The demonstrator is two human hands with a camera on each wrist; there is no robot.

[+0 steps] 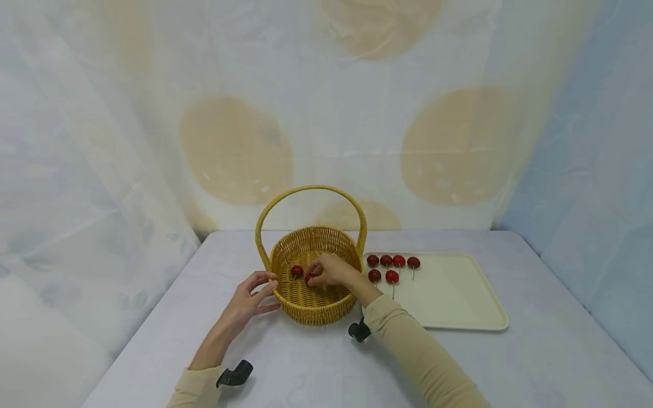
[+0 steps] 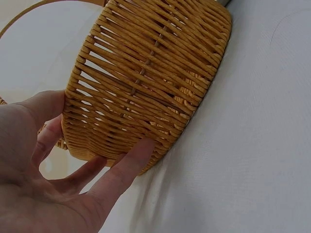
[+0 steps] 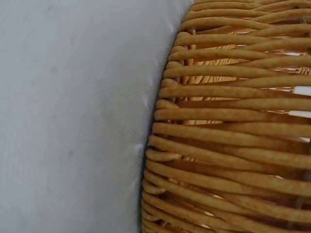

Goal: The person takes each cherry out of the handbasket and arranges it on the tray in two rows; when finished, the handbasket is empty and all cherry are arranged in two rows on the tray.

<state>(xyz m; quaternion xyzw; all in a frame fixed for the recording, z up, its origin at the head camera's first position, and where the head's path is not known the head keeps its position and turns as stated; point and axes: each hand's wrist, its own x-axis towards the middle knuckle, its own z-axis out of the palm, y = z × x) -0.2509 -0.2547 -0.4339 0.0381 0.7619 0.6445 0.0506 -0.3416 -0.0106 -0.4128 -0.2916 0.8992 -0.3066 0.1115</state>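
Observation:
A yellow-brown wicker basket (image 1: pixel 318 315) with a tall arched handle stands on the table. Its left rim is held by my left hand (image 1: pixel 246 301), thumb and fingers against the weave; the left wrist view shows that hand (image 2: pixel 63 194) on the basket's side (image 2: pixel 146 73). Inside the basket, my right hand (image 1: pixel 334 270) reaches down and pinches a dark red cherry (image 1: pixel 309 279) near the bottom. Another cherry (image 1: pixel 297 271) lies just left of it on the woven floor. From the right wrist, only the basket's outer wall (image 3: pixel 233 116) and the tabletop show; the hand is hidden.
Right of the basket lies a cream rectangular tray (image 1: pixel 449 294), close to its wall. Several red cherries with stems, one of them a bright cherry (image 1: pixel 391 276), sit at the tray's left end. The white-covered table (image 1: pixel 296 368) is backed by hanging patterned cloth (image 1: pixel 347 124).

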